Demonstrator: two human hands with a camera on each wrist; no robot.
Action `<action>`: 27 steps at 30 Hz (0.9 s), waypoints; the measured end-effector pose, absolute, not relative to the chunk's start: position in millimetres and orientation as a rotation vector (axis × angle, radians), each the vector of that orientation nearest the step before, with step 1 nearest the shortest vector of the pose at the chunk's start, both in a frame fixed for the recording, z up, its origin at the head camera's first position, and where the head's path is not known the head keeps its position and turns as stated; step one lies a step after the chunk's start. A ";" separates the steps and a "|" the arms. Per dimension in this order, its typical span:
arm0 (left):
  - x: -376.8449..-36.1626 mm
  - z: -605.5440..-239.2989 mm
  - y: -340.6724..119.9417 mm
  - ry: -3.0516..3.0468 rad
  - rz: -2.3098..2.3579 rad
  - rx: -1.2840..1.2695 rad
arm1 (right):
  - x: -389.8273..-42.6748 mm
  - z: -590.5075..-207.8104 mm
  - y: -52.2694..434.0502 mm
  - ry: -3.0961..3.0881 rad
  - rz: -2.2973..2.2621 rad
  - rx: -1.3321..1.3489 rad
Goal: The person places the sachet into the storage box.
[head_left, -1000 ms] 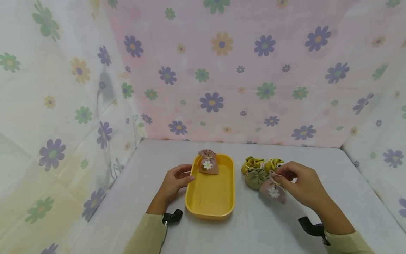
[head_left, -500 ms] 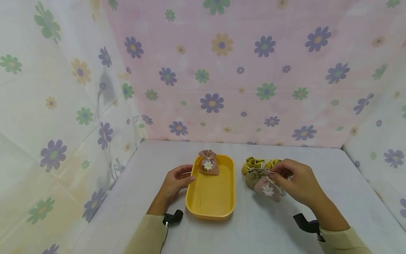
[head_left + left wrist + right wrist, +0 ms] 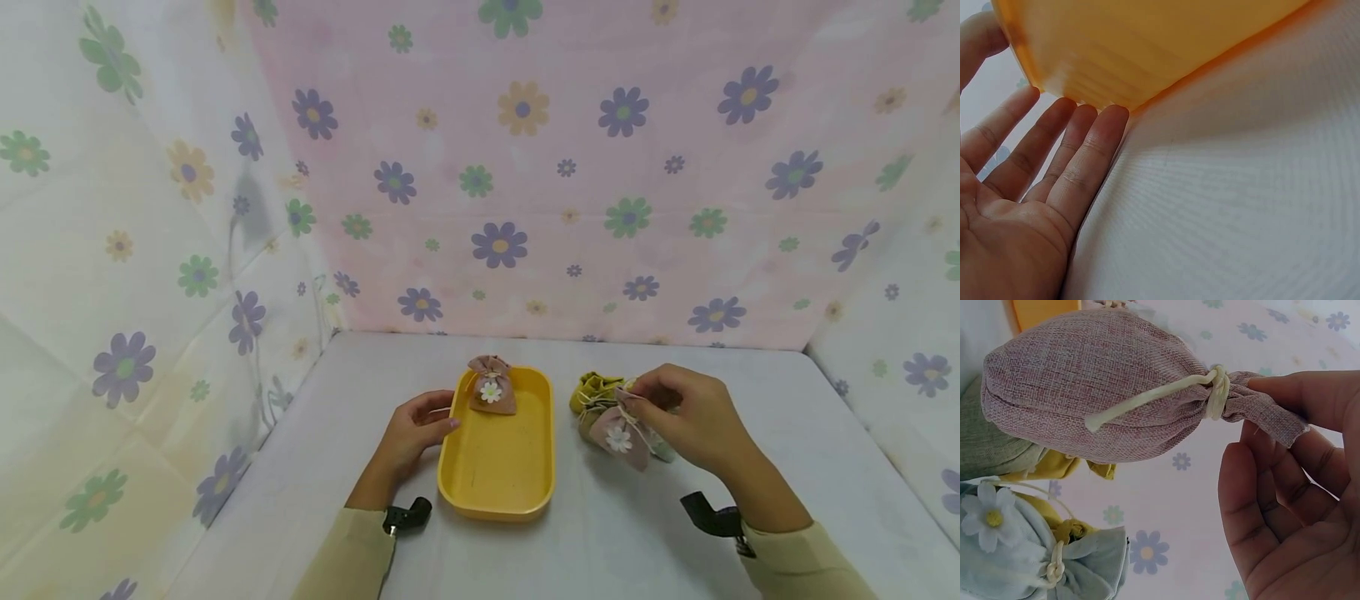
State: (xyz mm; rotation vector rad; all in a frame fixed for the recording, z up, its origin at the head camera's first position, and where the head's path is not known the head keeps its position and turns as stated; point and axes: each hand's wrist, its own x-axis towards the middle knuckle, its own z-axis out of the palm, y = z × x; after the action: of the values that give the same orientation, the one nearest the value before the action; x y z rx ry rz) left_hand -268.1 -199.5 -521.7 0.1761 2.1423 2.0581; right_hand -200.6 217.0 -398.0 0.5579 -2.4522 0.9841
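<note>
My right hand (image 3: 697, 417) pinches the gathered neck of a pink drawstring pouch (image 3: 1097, 387) with a white flower. The pouch hangs over a small group of pouches right of the yellow tray (image 3: 498, 475). At the tray's left side my left hand (image 3: 415, 433) holds its wall, thumb at the rim and fingertips (image 3: 1113, 119) against the outside. Another pink pouch (image 3: 495, 398) with a white flower leans inside the tray's far left corner, its top above the rim.
A mustard pouch (image 3: 592, 390), an olive-green pouch (image 3: 991, 437) and a light blue pouch (image 3: 1004, 544) with a white flower sit close together on the white table (image 3: 600, 550). Flowered cloth (image 3: 555, 192) stands behind and at both sides.
My right hand has carried the pink pouch a little to the left, in front of the grouped pouches. The left hand and the tray have stayed in place.
</note>
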 end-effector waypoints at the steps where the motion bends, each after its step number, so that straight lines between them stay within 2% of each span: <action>1: -268.1 -521.7 -199.4 2.141 2.059 0.175 | -200.9 -397.1 215.7 -2.455 0.991 0.556; 27: -268.5 -522.3 -199.9 2.160 2.046 0.201 | -222.8 -383.4 185.0 -2.454 1.048 0.545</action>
State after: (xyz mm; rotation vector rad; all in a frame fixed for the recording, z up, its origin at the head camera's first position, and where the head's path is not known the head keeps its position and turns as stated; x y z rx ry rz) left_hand -268.5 -199.9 -522.3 0.2008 2.1603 2.0458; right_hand -222.8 185.0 -383.4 0.5446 -2.4536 1.0479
